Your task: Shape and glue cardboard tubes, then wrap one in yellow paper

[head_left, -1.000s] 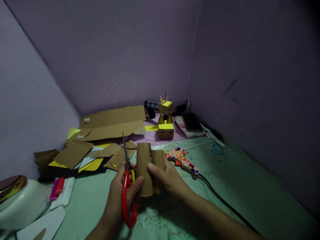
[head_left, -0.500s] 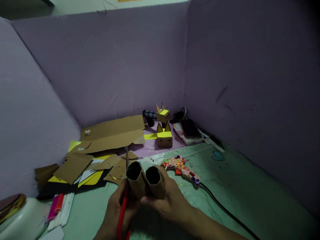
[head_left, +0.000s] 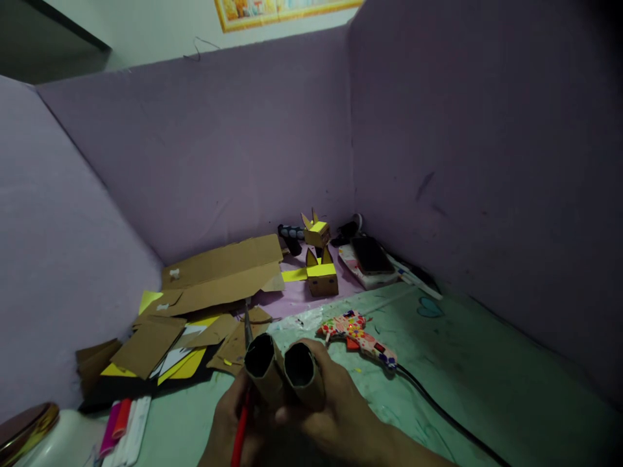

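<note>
Two rolled cardboard tubes stand side by side, their dark open ends facing up toward me. Around the left cardboard tube [head_left: 267,376] the fingers of my left hand [head_left: 228,412] are closed. That hand also has scissors [head_left: 242,425] against the tube, with a red handle below and a grey blade pointing away; their lower part is cut off by the frame. My right hand [head_left: 343,402] grips the right cardboard tube [head_left: 307,383], its thumb in front. Shadow hides the lower ends of both tubes.
A floral glue gun [head_left: 357,337] with a black cord lies to the right. Cardboard sheets [head_left: 228,269] and paper scraps cover the back left. Small cardboard animal heads [head_left: 321,282] stand at the back, beside a phone [head_left: 372,255]. Markers [head_left: 121,418] lie at front left.
The view has tilted up a little, so the scene sits lower and more of the picture frame on the wall shows. Both hands keep their hold on the tubes.
</note>
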Demonstrator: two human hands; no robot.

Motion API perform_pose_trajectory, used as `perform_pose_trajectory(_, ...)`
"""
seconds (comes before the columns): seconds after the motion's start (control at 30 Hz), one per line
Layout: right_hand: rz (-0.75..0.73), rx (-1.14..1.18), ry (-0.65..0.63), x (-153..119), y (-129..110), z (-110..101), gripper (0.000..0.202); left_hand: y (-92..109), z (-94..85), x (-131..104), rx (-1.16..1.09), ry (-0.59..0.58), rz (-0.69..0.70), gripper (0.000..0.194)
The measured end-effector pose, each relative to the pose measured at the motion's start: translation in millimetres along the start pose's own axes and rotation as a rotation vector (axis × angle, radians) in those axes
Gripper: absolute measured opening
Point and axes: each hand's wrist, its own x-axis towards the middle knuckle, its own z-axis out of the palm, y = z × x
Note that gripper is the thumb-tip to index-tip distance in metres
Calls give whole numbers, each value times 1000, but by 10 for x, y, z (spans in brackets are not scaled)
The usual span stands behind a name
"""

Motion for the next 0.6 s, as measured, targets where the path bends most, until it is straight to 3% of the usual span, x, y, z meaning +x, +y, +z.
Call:
perform_pose_trajectory(0.27,14,96,-18,2,14,7,46,-141,-64,-9,22,-51,-6,42)
perform_pose_trajectory(0.5,51,148,17,-5,117,19,52,-30,-17,-12,-28,-42,-39,45)
perform_pose_trajectory(0.6,54,191,16,-2,149,19,57,8,-20,6,-113,-98,-56,51)
